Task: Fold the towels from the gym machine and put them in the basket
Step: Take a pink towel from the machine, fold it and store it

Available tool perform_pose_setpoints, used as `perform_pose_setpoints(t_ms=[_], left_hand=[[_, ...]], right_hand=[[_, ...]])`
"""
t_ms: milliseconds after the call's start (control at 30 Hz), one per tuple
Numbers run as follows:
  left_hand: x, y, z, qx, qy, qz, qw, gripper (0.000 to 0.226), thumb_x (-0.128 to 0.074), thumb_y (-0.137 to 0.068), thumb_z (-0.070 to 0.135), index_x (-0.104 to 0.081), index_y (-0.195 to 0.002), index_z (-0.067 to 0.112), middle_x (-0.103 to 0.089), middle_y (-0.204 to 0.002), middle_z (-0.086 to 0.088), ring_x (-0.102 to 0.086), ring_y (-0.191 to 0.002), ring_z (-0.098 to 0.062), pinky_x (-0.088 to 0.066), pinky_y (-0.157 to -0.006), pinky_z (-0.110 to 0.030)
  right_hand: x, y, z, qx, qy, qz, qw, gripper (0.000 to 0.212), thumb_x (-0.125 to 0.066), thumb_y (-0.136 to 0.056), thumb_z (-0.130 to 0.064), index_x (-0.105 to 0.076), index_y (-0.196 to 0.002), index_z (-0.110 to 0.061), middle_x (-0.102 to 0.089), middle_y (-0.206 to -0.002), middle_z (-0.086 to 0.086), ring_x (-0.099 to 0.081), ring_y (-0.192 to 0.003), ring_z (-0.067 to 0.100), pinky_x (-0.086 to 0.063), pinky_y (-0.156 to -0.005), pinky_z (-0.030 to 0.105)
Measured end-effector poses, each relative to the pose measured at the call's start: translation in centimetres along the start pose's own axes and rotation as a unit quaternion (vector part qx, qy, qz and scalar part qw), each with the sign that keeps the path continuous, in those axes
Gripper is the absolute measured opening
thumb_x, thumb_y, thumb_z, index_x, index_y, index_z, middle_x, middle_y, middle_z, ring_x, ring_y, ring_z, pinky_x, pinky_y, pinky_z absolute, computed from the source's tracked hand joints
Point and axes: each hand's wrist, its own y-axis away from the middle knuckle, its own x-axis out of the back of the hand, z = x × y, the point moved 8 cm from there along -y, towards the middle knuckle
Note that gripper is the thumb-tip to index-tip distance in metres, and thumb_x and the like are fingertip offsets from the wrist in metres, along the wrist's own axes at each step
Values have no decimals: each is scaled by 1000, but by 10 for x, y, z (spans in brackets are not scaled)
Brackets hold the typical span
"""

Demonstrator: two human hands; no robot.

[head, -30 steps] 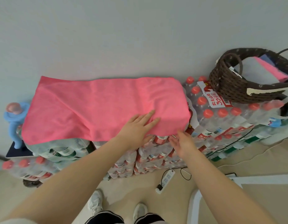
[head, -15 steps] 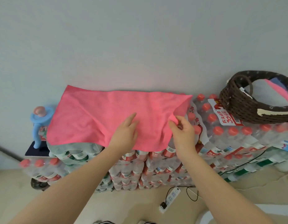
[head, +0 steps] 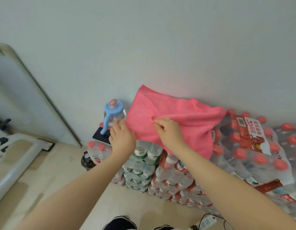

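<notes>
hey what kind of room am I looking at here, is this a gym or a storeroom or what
Probably a storeroom or a spare corner of a home, not clearly a gym. Shrink-wrapped packs of bottled water are stacked against a bare wall, a power strip lies on the floor, and a pink towel is spread over the packs.

Stacked shrink-wrapped packs of red-capped water bottles (head: 253, 146) against the wall, a blue pump-topped jug (head: 113, 112) beside them, white power strip (head: 207, 221) on the floor.

You've got 1 view only: head cam, wide-angle, looking fwd and down over both forearms at stacked bottle packs (head: 177, 171) against the wall (head: 144, 47), close range.
</notes>
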Motion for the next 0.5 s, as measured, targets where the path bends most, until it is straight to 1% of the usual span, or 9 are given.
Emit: perform_pose_setpoints(t_ms=[100,133,167,200,233,300,367,400,500], left_hand=[[-3,-13,-25,88,154,-47,983,42,-45,-92,24,-41,-125,-1,-37,-133,-23,-45,-116,-41,-40,-96,-48],[-5,-15,-29,104,203,-59,972,40,-45,-92,24,-44,-122,-2,-42,-128,-23,-51,-109,-40,-43,-90,-45],[-5,-17,-33,109,237,-65,963,40,-46,-92,25,-45,-123,-1,-47,-124,-22,-54,-103,-36,-45,-84,-41],[-3,-18,-35,108,255,-68,958,40,-49,-92,25,-45,-124,2,-52,-117,-17,-56,-97,-31,-44,-78,-35],[-3,-19,-38,104,268,-75,955,40,-52,-91,25,-44,-125,4,-55,-108,-11,-57,-92,-26,-42,-74,-32],[-5,-24,-40,94,293,-96,947,44,-58,-88,20,-41,-126,5,-57,-96,-8,-61,-88,-25,-43,-67,-28],[-6,-26,-39,83,307,-110,942,48,-60,-86,17,-38,-126,7,-55,-84,-5,-61,-79,-21,-43,-60,-24],[-5,-27,-38,69,299,-107,946,48,-60,-85,16,-37,-126,10,-52,-76,-2,-56,-70,-17,-40,-57,-23],[-3,-25,-34,25,296,-92,950,43,-60,-84,14,-37,-120,13,-51,-69,0,-56,-62,-14,-43,-58,-27]], right_hand=[[-24,-13,3,-35,15,-36,999,20,-54,-91,-11,-71,-99,-7,-65,-120,7,-62,-100,19,-38,-82,19],[-33,-15,6,-42,29,-68,996,20,-53,-91,-11,-70,-80,-12,-63,-123,4,-63,-86,16,-42,-74,21],[-40,-16,7,-41,48,-93,994,32,-52,-91,-11,-57,-61,-20,-62,-124,2,-59,-69,12,-40,-62,21],[-44,-17,7,-39,61,-105,992,41,-52,-91,-11,-44,-52,-24,-62,-124,1,-52,-57,9,-36,-55,21],[-46,-18,8,-40,64,-103,992,44,-52,-90,-11,-42,-51,-29,-63,-122,-1,-49,-54,8,-33,-53,21],[-45,-19,11,-53,51,-83,994,23,-55,-89,-12,-67,-72,-20,-69,-109,-8,-52,-60,9,-33,-57,21],[-43,-18,14,-72,35,-59,995,18,-57,-88,-13,-71,-99,-9,-62,-76,-21,-48,-57,7,-32,-58,19],[-42,-17,15,-72,33,-44,996,21,-58,-88,-13,-70,-104,-10,-54,-69,-22,-47,-58,6,-35,-60,19],[-27,-11,4,-16,56,42,997,23,-59,-86,-12,-69,-107,-14,-60,-82,-6,-56,-74,11,-49,-75,30]])
